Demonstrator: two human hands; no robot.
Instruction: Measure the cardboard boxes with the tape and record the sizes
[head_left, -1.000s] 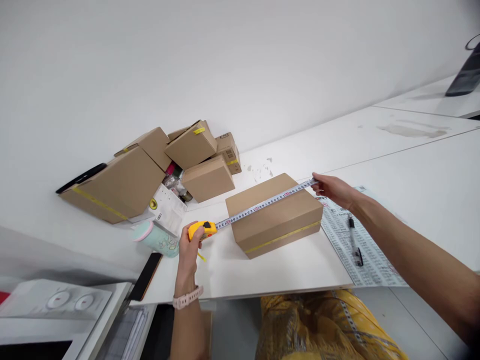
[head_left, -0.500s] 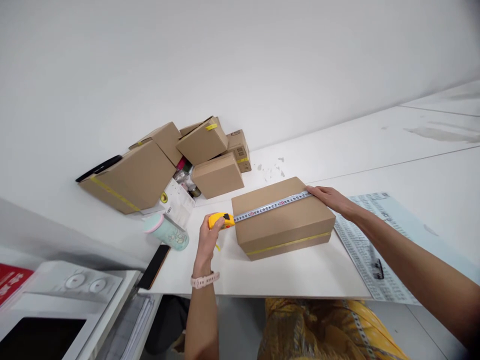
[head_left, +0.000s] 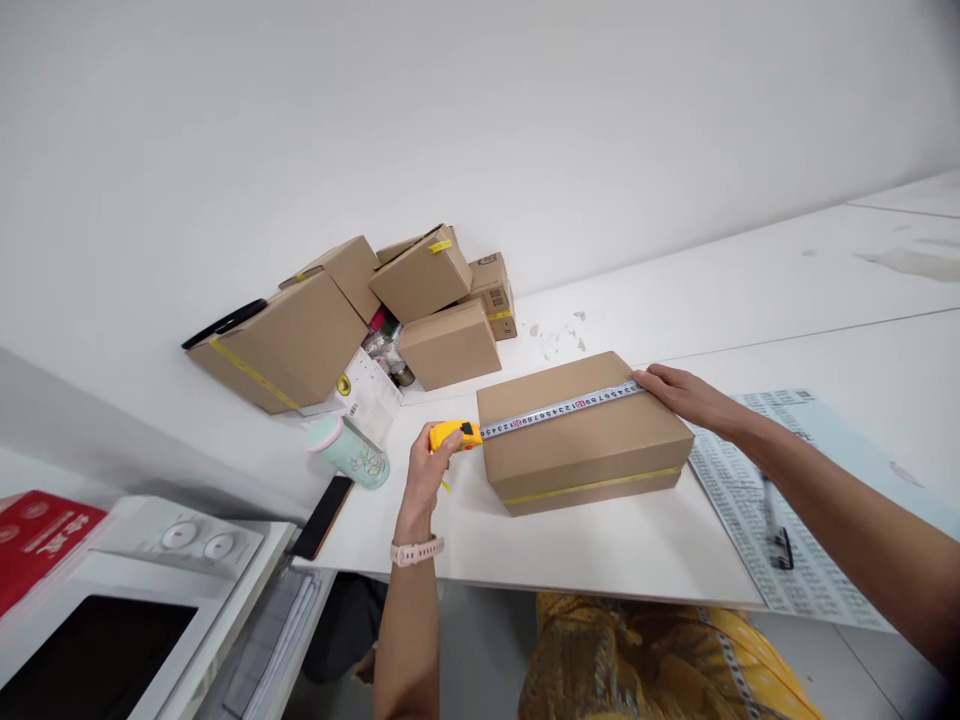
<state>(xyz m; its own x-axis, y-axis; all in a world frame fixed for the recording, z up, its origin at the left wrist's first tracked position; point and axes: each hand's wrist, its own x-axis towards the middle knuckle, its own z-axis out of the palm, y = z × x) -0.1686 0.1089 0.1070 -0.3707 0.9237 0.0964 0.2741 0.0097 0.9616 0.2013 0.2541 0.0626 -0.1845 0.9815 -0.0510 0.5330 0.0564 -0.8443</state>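
A closed cardboard box (head_left: 577, 440) lies on the white table, a yellow strip running along its front side. My left hand (head_left: 429, 465) is wrapped round the yellow case of a tape measure (head_left: 454, 435), just off the box's left edge. The metal blade stretches across the box top, its numbers facing up. At the far right edge of the box, my right hand (head_left: 679, 395) pinches the end of the blade against the cardboard. Its fingertips partly hide that end. A pink watch band circles my left wrist.
Several cardboard boxes (head_left: 450, 345) are stacked against the wall at the back left. Closer stand a mint tumbler (head_left: 356, 455) and a dark phone (head_left: 322, 517). A printed sheet (head_left: 750, 470) with a pen (head_left: 776, 530) lies at right. A white microwave (head_left: 135, 600) is lower left.
The whole view has shifted slightly, so everything appears a little further right. Both hands keep the tape stretched over the box in the same way.
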